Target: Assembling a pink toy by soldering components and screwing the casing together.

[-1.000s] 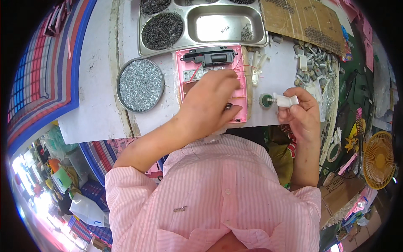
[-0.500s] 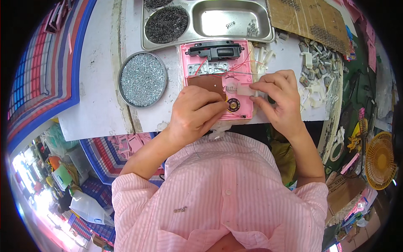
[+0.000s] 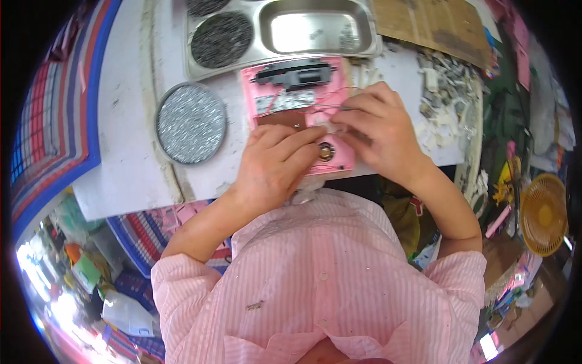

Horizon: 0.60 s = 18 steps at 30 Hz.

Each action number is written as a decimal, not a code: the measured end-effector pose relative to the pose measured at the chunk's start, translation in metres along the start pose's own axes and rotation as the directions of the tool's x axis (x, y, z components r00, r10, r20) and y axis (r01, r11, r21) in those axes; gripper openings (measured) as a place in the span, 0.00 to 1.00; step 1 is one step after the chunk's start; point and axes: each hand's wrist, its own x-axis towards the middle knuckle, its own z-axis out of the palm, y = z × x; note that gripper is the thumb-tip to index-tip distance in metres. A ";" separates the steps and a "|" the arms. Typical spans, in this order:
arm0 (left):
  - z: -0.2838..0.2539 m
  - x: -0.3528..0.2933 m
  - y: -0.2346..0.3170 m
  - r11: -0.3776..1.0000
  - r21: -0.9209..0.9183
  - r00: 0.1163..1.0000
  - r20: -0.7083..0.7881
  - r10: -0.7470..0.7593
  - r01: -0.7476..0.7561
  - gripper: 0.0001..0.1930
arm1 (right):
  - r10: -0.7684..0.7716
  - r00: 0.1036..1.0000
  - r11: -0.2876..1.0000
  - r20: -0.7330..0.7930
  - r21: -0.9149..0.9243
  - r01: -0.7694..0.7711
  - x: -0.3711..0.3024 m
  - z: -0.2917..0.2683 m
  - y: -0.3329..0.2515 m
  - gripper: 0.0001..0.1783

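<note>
A pink plastic case (image 3: 341,159) lies at the table's front edge, with a black plastic mechanism (image 3: 295,75), a brown board (image 3: 280,119), red wires and a small round speaker (image 3: 326,151) inside. My right hand (image 3: 383,134) pinches a small translucent white plastic piece (image 3: 328,126) over the case, right of the board; its fingertips are partly blurred. My left hand (image 3: 270,162) lies across the board's near edge. Its fingers are bent together, their tips beside the white piece and above the speaker; what they grip is hidden.
Left of the case stands a round dish (image 3: 191,124) of small silvery screws. A steel tray (image 3: 267,56) holding dark springs is behind. To the right are piled metal and white plastic parts (image 3: 445,100), below a cardboard sheet (image 3: 433,27).
My right hand has moved the white piece leftward over the case, closer to my left fingertips. The whole view has shifted slightly, and it is blurred now.
</note>
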 end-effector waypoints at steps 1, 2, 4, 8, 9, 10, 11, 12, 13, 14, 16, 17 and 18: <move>-0.001 0.000 0.000 0.999 0.040 0.999 0.047 0.015 -0.017 0.12 | 0.025 0.999 0.998 0.042 -0.059 -0.022 0.000 -0.004 -0.005 0.16; -0.002 0.003 0.000 0.999 0.049 0.998 0.069 0.009 -0.012 0.13 | 0.029 0.999 0.999 0.032 -0.046 -0.028 0.000 -0.006 -0.009 0.16; -0.004 0.007 0.004 0.998 0.068 0.994 0.113 -0.006 -0.002 0.14 | 0.038 0.999 0.999 0.014 -0.019 -0.038 -0.003 -0.013 -0.013 0.17; -0.008 0.010 0.006 0.998 0.006 0.990 0.134 -0.055 0.055 0.15 | 0.130 0.960 0.991 -0.246 -0.004 -0.136 -0.017 -0.044 0.046 0.15; -0.009 0.011 0.006 0.998 -0.002 0.989 0.136 -0.061 0.062 0.16 | 0.192 0.952 0.966 -0.237 -0.124 -0.226 -0.015 -0.046 0.057 0.14; -0.010 0.011 0.008 0.997 -0.023 0.986 0.149 -0.076 0.080 0.17 | 0.253 0.939 0.921 -0.234 -0.240 -0.308 -0.013 -0.048 0.068 0.14; -0.013 0.014 0.009 0.995 -0.043 0.983 0.160 -0.085 0.093 0.17 | 0.310 0.919 0.853 -0.242 -0.355 -0.381 -0.008 -0.050 0.077 0.13; -0.016 0.016 0.010 0.992 -0.065 0.980 0.173 -0.095 0.107 0.17 | 0.284 0.927 0.838 -0.244 -0.407 -0.364 -0.003 -0.047 0.085 0.13; -0.016 0.017 0.010 0.993 -0.072 0.983 0.167 -0.080 0.093 0.17 | 0.258 0.934 0.820 -0.245 -0.457 -0.346 0.002 -0.041 0.092 0.13; -0.015 0.015 0.010 0.993 -0.076 0.984 0.160 -0.074 0.087 0.17 | 0.229 0.944 0.803 -0.239 -0.502 -0.322 0.007 -0.034 0.095 0.12; -0.014 0.014 0.008 0.993 -0.086 0.986 0.157 -0.062 0.076 0.17 | 0.318 0.930 0.742 -0.184 -0.563 -0.365 0.014 -0.030 0.093 0.13; -0.015 0.013 0.008 0.993 -0.090 0.985 0.159 -0.062 0.077 0.17 | 0.333 0.927 0.736 -0.173 -0.566 -0.371 0.015 -0.028 0.093 0.13; -0.015 0.013 0.008 0.992 -0.096 0.985 0.162 -0.060 0.076 0.17 | 0.350 0.922 0.730 -0.163 -0.570 -0.378 0.016 -0.028 0.093 0.13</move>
